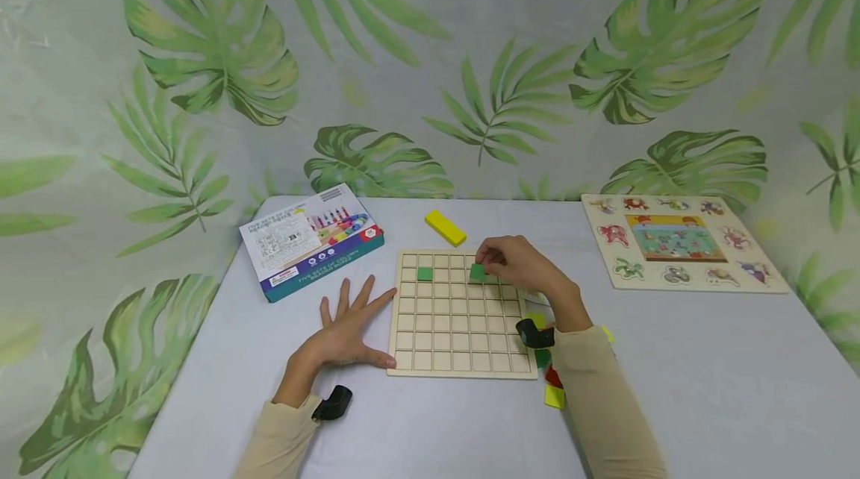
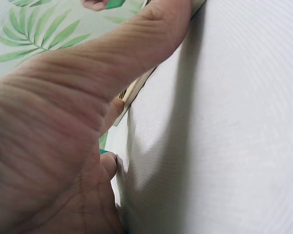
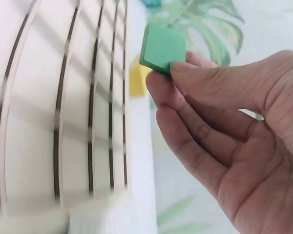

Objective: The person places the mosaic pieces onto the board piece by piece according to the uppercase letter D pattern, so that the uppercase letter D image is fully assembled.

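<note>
A wooden grid board [image 1: 440, 363] lies flat in the middle of the table. One green square tile [image 1: 425, 274] sits in a cell near its top left. Over the upper right cells, my right hand [image 1: 513, 264] pinches another green tile [image 3: 163, 46] between thumb and fingers. In the right wrist view that tile is held above the grid, its flat face showing. My left hand [image 1: 346, 333] is spread at the board's left side, thumb tip and index finger at the edge. The left wrist view shows mostly its palm and thumb close to the white cloth.
Beyond the board lies a yellow block [image 1: 446, 227]. A printed toy box [image 1: 316, 240] stands at the back left, and a picture puzzle board [image 1: 608, 240] at the back right. Loose tiles, including a yellow tile [image 1: 554, 396], lie partly hidden beneath the right forearm.
</note>
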Motion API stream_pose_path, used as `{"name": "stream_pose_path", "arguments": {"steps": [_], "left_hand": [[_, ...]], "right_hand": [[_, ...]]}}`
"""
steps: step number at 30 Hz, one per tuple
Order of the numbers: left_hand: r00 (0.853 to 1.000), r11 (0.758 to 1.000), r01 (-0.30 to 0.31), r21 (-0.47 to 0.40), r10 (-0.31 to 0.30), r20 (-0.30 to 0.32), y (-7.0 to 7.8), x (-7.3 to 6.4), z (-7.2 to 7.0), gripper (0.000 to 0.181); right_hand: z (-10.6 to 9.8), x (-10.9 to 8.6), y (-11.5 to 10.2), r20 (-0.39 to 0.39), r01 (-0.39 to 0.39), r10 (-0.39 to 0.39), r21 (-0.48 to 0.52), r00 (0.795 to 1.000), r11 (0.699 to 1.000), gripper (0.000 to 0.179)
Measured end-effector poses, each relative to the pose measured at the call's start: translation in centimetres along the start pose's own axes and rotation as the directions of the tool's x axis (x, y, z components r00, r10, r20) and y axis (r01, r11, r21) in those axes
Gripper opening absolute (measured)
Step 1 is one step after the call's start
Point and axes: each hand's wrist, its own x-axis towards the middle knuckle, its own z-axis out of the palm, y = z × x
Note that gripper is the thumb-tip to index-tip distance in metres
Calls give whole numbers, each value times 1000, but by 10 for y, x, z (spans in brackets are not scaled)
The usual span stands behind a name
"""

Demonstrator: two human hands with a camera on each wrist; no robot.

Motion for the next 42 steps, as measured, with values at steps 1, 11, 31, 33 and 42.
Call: {"name": "stream_pose_path", "arguments": {"steps": [1, 11, 31, 33, 42], "left_hand": [[1000, 1000, 2, 3, -2, -1, 0, 0, 0, 118], [1000, 1000, 4, 2, -4, 4, 0, -1, -1, 117], [1000, 1000, 7, 30, -7, 2, 2, 1, -2, 117], [1000, 1000, 6, 31, -6, 0, 2, 2, -2, 117], [1000, 1000, 17, 16, -17, 4, 1, 1, -1, 117]], "right_hand": [[3, 3, -2, -6, 6, -6, 7, 1000, 1000, 10], [26, 23, -11, -72, 5, -4, 13, 997, 1000, 10], [53, 38, -22, -49, -24, 20, -72, 999, 997, 12], [52, 37, -22, -44, -28, 25, -69, 999, 997, 13], [53, 36, -22, 7, -28, 29, -99, 1000, 995, 25]]}}
